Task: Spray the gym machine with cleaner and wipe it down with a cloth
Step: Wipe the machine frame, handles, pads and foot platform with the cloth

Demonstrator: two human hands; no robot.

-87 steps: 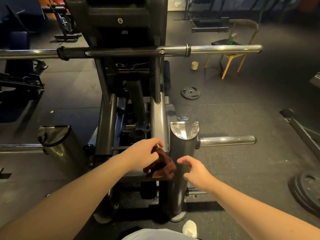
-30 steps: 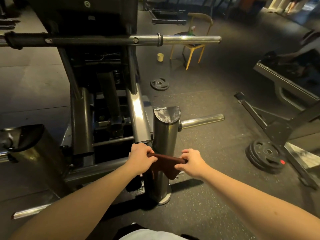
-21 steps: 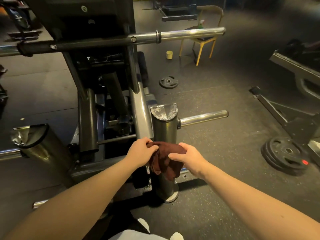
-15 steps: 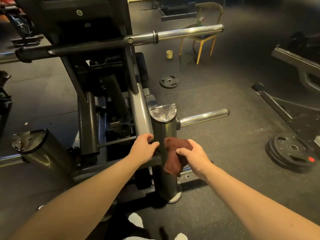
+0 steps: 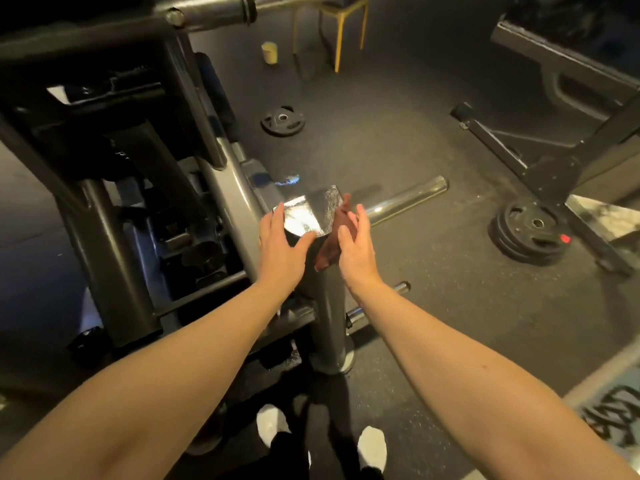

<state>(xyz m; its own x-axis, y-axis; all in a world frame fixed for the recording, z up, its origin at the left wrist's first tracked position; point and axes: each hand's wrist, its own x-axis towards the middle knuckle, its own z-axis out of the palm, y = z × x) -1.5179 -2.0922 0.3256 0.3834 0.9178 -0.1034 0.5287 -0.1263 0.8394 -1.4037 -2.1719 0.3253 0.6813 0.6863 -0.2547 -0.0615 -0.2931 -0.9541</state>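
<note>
- Since half a second ago: gone up the grey round metal post (image 5: 327,306) of the dark steel gym machine (image 5: 114,237), from its middle to its top, both hands and the dark red crumpled cloth (image 5: 330,245); cloth now at the post's right side, not its front.
- On the left hand (image 5: 280,251): fingers (image 5: 273,220) wide and straight, laid flat on the post's upper left side, thumb across the front, holding nothing.
- On the right hand (image 5: 356,251): fingers (image 5: 360,216) straight and close together, pressing the cloth against the post.
- Cloth hanging between right palm and post, its top edge beside the shiny slanted cap (image 5: 308,216).
- Just right of the cap: a chrome horizontal peg (image 5: 405,199).
- Farther out on the dark rubber floor (image 5: 398,140): a single black weight plate (image 5: 282,120), a stack of black plates (image 5: 530,233), a small yellow cup (image 5: 269,53) near a yellow-legged chair (image 5: 340,39).
- At the bottom edge: white shoes (image 5: 273,424).
</note>
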